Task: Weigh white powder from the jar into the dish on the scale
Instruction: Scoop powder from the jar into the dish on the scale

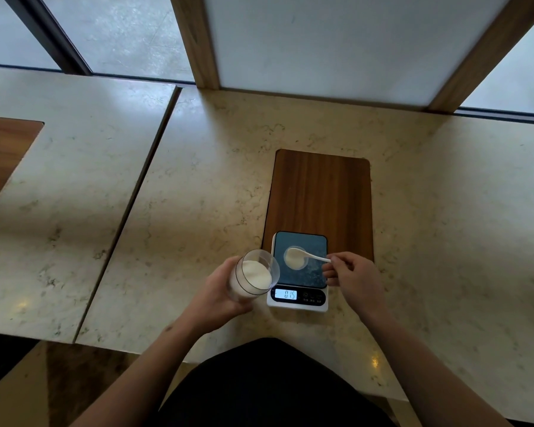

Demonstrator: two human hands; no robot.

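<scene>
Left hand (221,292) wrapped round clear jar (255,276), jar tilted, mouth toward scale (299,271), white powder (257,274) inside. Jar rim just beside scale's left edge. Right hand (350,277) pinching handle of white spoon (305,255); bowl of spoon over dish (294,258) on dark platform, lower centre of frame. Display (286,294) lit, digits unclear. Scale's far end on wooden board (321,192). Marble counter (213,180) open left and right of board; seam (130,211) runs diagonally at left. Counter edge near bottom of frame.
</scene>
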